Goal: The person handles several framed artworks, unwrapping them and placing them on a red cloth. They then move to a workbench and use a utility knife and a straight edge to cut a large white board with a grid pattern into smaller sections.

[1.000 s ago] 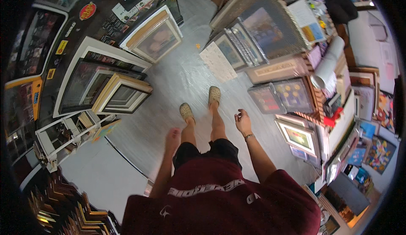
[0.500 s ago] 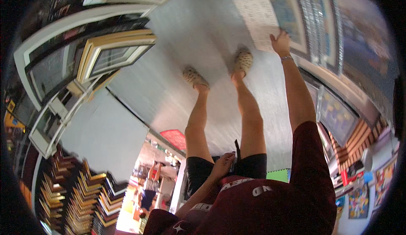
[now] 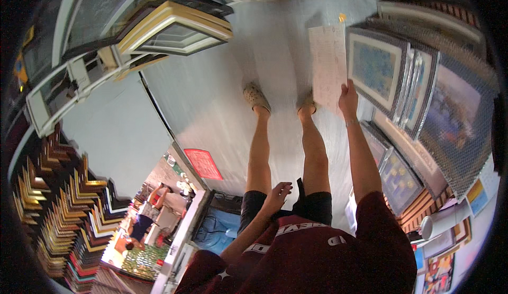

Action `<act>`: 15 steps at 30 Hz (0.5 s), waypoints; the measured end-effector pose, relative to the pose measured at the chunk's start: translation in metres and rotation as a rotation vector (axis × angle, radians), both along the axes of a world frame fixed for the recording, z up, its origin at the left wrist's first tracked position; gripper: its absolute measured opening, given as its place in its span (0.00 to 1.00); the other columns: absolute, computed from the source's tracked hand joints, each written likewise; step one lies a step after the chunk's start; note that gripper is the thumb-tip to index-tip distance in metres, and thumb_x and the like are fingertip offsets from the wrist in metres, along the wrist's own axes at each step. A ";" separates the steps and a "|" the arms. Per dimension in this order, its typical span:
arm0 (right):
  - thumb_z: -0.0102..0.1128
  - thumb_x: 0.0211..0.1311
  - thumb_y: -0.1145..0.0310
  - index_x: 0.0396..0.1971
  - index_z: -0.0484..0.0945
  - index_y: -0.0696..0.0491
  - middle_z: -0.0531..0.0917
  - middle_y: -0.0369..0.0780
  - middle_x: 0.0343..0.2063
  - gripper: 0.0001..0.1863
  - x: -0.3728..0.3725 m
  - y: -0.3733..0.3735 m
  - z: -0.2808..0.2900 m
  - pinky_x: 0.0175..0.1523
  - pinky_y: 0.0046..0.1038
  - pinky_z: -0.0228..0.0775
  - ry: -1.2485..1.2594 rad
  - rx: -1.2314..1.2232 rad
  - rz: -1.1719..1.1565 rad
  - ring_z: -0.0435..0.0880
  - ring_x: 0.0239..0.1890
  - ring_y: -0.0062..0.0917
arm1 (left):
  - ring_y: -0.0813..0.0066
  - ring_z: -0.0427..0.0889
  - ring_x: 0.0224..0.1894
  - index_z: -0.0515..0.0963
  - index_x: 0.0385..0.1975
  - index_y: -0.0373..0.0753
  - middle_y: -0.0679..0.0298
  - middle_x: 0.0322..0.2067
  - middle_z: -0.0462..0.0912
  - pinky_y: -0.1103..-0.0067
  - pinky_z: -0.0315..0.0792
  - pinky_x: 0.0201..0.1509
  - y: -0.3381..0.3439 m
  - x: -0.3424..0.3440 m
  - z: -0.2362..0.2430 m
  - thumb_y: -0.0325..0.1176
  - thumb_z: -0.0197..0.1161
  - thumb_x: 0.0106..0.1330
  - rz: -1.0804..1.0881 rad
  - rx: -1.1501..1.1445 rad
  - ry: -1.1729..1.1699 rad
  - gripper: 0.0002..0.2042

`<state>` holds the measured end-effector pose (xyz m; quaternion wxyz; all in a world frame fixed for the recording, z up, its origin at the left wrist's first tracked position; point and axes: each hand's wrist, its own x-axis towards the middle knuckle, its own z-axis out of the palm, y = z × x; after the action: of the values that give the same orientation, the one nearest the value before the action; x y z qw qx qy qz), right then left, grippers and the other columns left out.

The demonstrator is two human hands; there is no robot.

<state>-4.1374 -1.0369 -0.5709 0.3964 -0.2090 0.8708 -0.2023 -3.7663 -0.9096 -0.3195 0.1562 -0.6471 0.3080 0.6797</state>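
Sheet (image 3: 327, 61): pinched at its lower right edge by the right hand (image 3: 347, 101), right of centre above the floor (image 3: 209, 109), apparently gripped there so that its face is left uncovered.
Samples (image 3: 79, 209): frame corners sit in close, stepped rows, likely for easy comparison.
Gold frame (image 3: 172, 27): stands tilted on edge, presumably to save room.
Left hand (image 3: 278, 196): half-curled close to the body; whether it holds anything, cannot tell.
Pictures (image 3: 375, 69): wrapped, on edge just beside the sheet, probably guarded against knocks.
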 end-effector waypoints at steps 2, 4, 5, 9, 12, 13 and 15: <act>0.53 0.75 0.63 0.62 0.71 0.59 0.83 0.56 0.47 0.22 0.017 -0.002 0.046 0.50 0.40 0.75 0.005 -0.160 0.074 0.82 0.47 0.51 | 0.70 0.86 0.42 0.76 0.56 0.32 0.56 0.45 0.87 0.75 0.77 0.47 -0.012 0.022 -0.012 0.39 0.54 0.79 -0.030 -0.101 0.044 0.17; 0.53 0.76 0.61 0.64 0.69 0.59 0.84 0.51 0.47 0.23 0.032 0.001 0.096 0.51 0.34 0.75 -0.121 -0.254 0.094 0.83 0.47 0.39 | 0.75 0.82 0.45 0.78 0.55 0.38 0.61 0.45 0.85 0.76 0.75 0.47 -0.040 0.039 -0.036 0.39 0.54 0.78 0.043 -0.329 0.096 0.14; 0.53 0.77 0.61 0.64 0.69 0.60 0.85 0.47 0.47 0.24 0.042 0.000 0.122 0.52 0.31 0.75 -0.294 -0.190 0.020 0.83 0.47 0.31 | 0.75 0.81 0.46 0.77 0.55 0.39 0.62 0.44 0.84 0.76 0.75 0.47 -0.063 0.052 -0.043 0.41 0.53 0.78 0.105 -0.354 -0.019 0.15; 0.54 0.77 0.63 0.66 0.67 0.61 0.83 0.37 0.50 0.25 0.083 -0.021 0.210 0.55 0.24 0.73 -0.726 -0.223 -0.088 0.78 0.49 0.18 | 0.69 0.75 0.60 0.70 0.63 0.40 0.57 0.61 0.75 0.68 0.68 0.62 -0.175 0.112 -0.021 0.55 0.46 0.78 0.363 -0.480 0.087 0.27; 0.55 0.77 0.64 0.66 0.67 0.62 0.83 0.36 0.50 0.24 0.138 -0.050 0.242 0.56 0.23 0.72 -0.832 -0.292 0.048 0.78 0.49 0.17 | 0.66 0.72 0.65 0.65 0.67 0.37 0.59 0.65 0.72 0.67 0.68 0.67 -0.230 0.145 0.021 0.54 0.49 0.78 0.594 -0.369 0.339 0.29; 0.55 0.77 0.65 0.65 0.67 0.62 0.83 0.36 0.50 0.24 0.160 -0.059 0.247 0.56 0.23 0.72 -0.824 -0.299 0.121 0.78 0.49 0.17 | 0.67 0.73 0.64 0.66 0.66 0.37 0.59 0.64 0.74 0.68 0.68 0.66 -0.239 0.155 0.034 0.50 0.52 0.78 0.696 -0.392 0.515 0.27; 0.53 0.77 0.62 0.59 0.73 0.62 0.82 0.42 0.51 0.21 0.208 -0.076 0.252 0.61 0.29 0.69 -0.793 -0.300 0.124 0.77 0.53 0.24 | 0.69 0.76 0.61 0.68 0.65 0.35 0.60 0.61 0.77 0.69 0.71 0.65 -0.252 0.181 0.051 0.44 0.57 0.76 0.615 -0.359 0.376 0.24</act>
<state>-3.9292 -1.1132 -0.3190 0.6772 -0.2222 0.5976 -0.3674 -3.5857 -1.1619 -0.2681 -0.2292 -0.5903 0.2371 0.7368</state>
